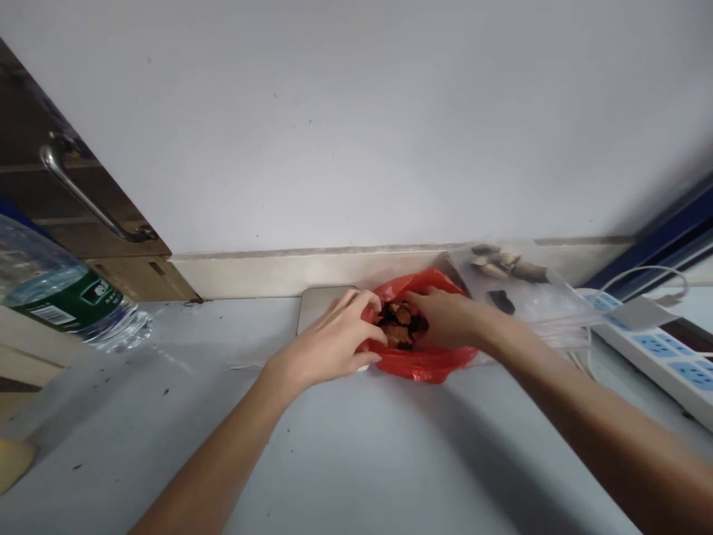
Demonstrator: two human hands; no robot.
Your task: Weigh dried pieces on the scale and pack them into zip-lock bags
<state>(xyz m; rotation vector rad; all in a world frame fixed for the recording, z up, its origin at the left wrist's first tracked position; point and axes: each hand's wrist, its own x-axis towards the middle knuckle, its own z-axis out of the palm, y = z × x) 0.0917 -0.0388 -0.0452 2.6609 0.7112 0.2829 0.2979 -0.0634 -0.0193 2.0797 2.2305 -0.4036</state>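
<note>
A red plastic bag [428,364] lies with its mouth wide and facing me. Inside it are dark brown, dried-looking pieces [402,319], whose kind I cannot make out. My left hand [339,334] has its fingers curled over the bag's left rim, holding it. Reaching in from the right, my right hand [443,316] is inside the bag beside the brown pieces; its fingertips are hidden. Partly covered by my left hand is a flat metal-topped plate [317,303], which looks like a small scale.
Right of the bag, a clear zip bag [535,301] holds pale and dark pieces. A white power strip [662,357] with a cable lies farther right. At left are a large water bottle [72,297] and a metal handle [92,204]. A wall stands behind the grey tabletop [334,461].
</note>
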